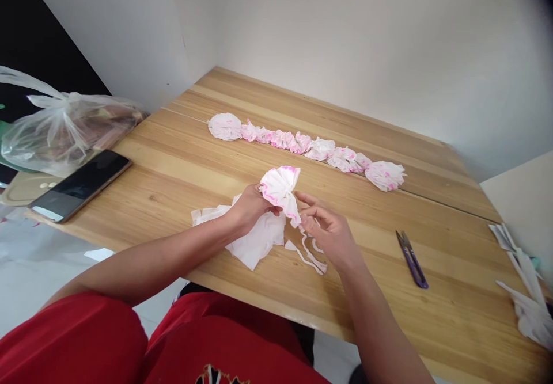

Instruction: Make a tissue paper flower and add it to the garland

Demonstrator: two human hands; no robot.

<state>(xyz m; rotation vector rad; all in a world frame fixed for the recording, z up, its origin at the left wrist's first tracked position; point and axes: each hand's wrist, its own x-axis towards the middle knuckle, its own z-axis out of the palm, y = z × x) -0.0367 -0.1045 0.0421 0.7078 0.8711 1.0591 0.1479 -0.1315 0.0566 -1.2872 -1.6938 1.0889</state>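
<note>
A white paper flower (280, 187) with pink edges fans out between my hands, above the table's near side. My left hand (254, 204) is closed on its left side, the fingers partly hidden behind the petals. My right hand (326, 228) has its thumb and a finger at the flower's lower right edge, with the index finger stretched toward the petals. Under my hands lie white tissue sheets (254, 243) and thin white strips (309, 254). Farther back, a row of similar white and pink paper flowers (285, 140) stretches across the table.
Purple thread snips (412, 260) lie on the wooden table (173, 171) at the right. A phone (82, 185) and a tied plastic bag (69, 130) are at the left edge. White scraps (527, 297) hang around the right edge, and walls stand behind.
</note>
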